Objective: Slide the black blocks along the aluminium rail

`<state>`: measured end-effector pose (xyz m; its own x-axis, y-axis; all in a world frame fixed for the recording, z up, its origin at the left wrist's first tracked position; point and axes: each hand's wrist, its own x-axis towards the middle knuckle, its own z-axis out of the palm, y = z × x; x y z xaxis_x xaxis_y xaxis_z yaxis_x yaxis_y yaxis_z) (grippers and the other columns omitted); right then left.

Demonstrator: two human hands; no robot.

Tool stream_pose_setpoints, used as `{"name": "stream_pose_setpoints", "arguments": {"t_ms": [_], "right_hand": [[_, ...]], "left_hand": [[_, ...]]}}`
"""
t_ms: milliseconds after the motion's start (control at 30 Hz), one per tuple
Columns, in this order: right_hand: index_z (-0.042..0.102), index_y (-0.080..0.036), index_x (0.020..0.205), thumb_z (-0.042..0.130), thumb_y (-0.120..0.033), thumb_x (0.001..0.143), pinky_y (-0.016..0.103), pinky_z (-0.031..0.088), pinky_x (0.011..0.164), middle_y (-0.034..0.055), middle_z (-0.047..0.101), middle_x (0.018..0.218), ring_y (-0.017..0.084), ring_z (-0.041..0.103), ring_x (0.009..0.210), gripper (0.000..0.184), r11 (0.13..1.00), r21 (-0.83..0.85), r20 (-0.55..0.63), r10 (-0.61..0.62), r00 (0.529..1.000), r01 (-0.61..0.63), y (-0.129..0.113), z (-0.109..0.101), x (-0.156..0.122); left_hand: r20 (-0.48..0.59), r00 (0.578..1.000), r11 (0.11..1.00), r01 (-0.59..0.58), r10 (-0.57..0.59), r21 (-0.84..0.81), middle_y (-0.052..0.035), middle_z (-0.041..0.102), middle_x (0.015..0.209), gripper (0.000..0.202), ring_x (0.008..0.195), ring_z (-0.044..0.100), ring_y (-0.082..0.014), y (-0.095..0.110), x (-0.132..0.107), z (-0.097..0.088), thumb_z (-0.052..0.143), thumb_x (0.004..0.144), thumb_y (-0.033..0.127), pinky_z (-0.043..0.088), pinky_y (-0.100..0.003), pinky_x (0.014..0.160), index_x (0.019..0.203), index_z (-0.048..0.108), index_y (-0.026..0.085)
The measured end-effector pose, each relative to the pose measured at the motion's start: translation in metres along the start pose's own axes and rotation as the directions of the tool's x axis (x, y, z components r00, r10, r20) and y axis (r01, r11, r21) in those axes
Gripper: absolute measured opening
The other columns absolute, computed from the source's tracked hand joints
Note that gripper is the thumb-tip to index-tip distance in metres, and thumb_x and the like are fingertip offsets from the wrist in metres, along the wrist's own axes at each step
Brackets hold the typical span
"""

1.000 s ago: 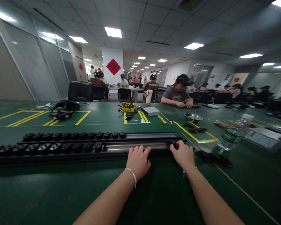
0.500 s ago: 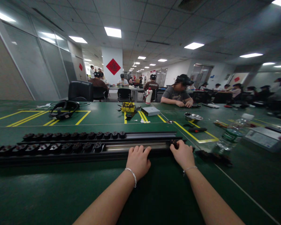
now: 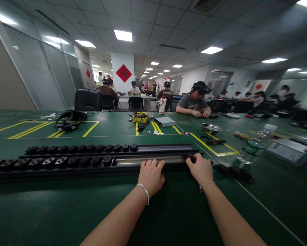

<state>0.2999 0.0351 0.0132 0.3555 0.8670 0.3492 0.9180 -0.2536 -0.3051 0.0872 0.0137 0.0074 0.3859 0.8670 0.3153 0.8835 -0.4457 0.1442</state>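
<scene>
Two long black track rails lie side by side across the table, with rows of black plug adapters (image 3: 61,162) on their left and middle stretches. My left hand (image 3: 151,176) is closed over the front edge of the near rail (image 3: 127,168), fingertips by its metal strip and thumb on the near side. At that rail's right end, my right hand (image 3: 200,169) pinches a small black plug adapter (image 3: 190,157), mostly covered by the fingers. Behind it, the far rail (image 3: 166,148) carries a similar row, and its right part shows a bare strip.
Right of my hand lie black parts (image 3: 234,172), a water bottle (image 3: 254,145) and a grey metal box (image 3: 288,150). Farther back are a metal bowl (image 3: 211,128), a headset (image 3: 70,120) and a yellow container with cables (image 3: 140,117). A co-worker (image 3: 194,100) sits opposite.
My right wrist has shifted very slightly; the pinch at the rail's right end stays the same. My left hand and the rails have not visibly moved.
</scene>
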Motion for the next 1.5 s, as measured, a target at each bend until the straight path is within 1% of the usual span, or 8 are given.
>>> {"name": "stream_pose_setpoints", "arguments": {"t_ms": [200,367,467,600,733,1000,1200,1500], "right_hand": [[0.054,-0.018,0.083,0.040,-0.045,0.075,0.045,0.027,0.092,0.0086,0.062,0.080,0.024,0.056,0.083,0.030,0.999,0.001,0.000,0.049,0.999,-0.049,-0.0019,-0.0018,-0.0024],[0.054,-0.019,0.084,0.039,-0.045,0.075,0.049,0.023,0.094,0.0086,0.061,0.082,0.024,0.055,0.086,0.031,0.996,0.011,0.007,0.083,0.997,-0.083,-0.0039,-0.0025,-0.0044],[0.054,-0.019,0.084,0.038,-0.044,0.075,0.048,0.025,0.092,0.0085,0.061,0.082,0.024,0.055,0.085,0.031,0.995,0.004,0.008,0.095,0.995,-0.095,-0.0045,-0.0023,-0.0041],[0.054,-0.018,0.083,0.038,-0.043,0.075,0.047,0.027,0.091,0.0086,0.062,0.082,0.025,0.055,0.085,0.031,0.996,-0.015,-0.002,0.092,0.996,-0.092,-0.0035,-0.0012,-0.0024],[0.054,-0.018,0.081,0.039,-0.043,0.074,0.046,0.028,0.089,0.0085,0.062,0.079,0.025,0.056,0.083,0.030,0.997,-0.003,-0.005,0.081,0.997,-0.081,-0.0027,-0.0010,-0.0015],[0.054,-0.018,0.080,0.038,-0.044,0.075,0.046,0.029,0.089,0.0089,0.061,0.079,0.025,0.055,0.083,0.030,0.995,-0.004,-0.006,0.103,0.995,-0.103,-0.0038,-0.0025,-0.0026],[0.054,-0.018,0.082,0.039,-0.044,0.075,0.047,0.026,0.091,0.0084,0.061,0.079,0.025,0.055,0.085,0.031,0.994,0.011,-0.003,0.112,0.994,-0.112,-0.0017,-0.0021,-0.0019],[0.055,-0.018,0.083,0.039,-0.042,0.075,0.046,0.027,0.090,0.0089,0.061,0.080,0.025,0.055,0.085,0.031,0.991,-0.026,-0.008,0.127,0.992,-0.128,-0.0027,-0.0022,-0.0017]], "left_hand": [[0.020,1.000,1.000,0.011,-0.011,0.000,-0.0041,0.052,0.104,0.048,0.100,0.044,-0.0219,0.0005,0.0002,0.0000,0.049,0.075,0.029,0.028,-0.038,0.087,0.122,0.041,0.031],[-0.001,1.000,1.000,-0.002,0.002,-0.002,-0.0039,0.052,0.102,0.047,0.098,0.044,-0.0218,-0.0002,0.0004,0.0009,0.049,0.074,0.030,0.029,-0.037,0.086,0.121,0.042,0.031],[-0.003,1.000,1.000,-0.009,0.009,0.002,-0.0039,0.053,0.102,0.047,0.098,0.044,-0.0217,-0.0002,0.0001,0.0000,0.050,0.074,0.029,0.029,-0.037,0.085,0.120,0.042,0.031],[0.019,1.000,1.000,0.008,-0.009,0.015,-0.0039,0.053,0.103,0.046,0.099,0.044,-0.0219,0.0012,-0.0005,-0.0028,0.050,0.074,0.029,0.029,-0.037,0.086,0.120,0.042,0.031],[0.018,1.000,1.000,0.009,-0.010,0.018,-0.0040,0.053,0.103,0.046,0.099,0.044,-0.0221,0.0013,-0.0007,-0.0022,0.049,0.075,0.029,0.029,-0.037,0.086,0.120,0.042,0.031],[-0.027,0.999,1.000,-0.018,0.018,0.004,-0.0040,0.053,0.100,0.045,0.097,0.044,-0.0222,-0.0014,-0.0006,0.0020,0.049,0.074,0.029,0.029,-0.037,0.085,0.119,0.043,0.030],[-0.008,1.000,1.000,0.000,0.000,0.012,-0.0040,0.052,0.101,0.046,0.098,0.044,-0.0220,-0.0001,-0.0002,0.0010,0.049,0.074,0.029,0.029,-0.037,0.085,0.119,0.043,0.031],[-0.019,1.000,1.000,-0.016,0.016,0.019,-0.0040,0.052,0.100,0.045,0.097,0.044,-0.0218,-0.0018,-0.0004,0.0027,0.049,0.074,0.030,0.029,-0.037,0.085,0.119,0.043,0.030]]}}
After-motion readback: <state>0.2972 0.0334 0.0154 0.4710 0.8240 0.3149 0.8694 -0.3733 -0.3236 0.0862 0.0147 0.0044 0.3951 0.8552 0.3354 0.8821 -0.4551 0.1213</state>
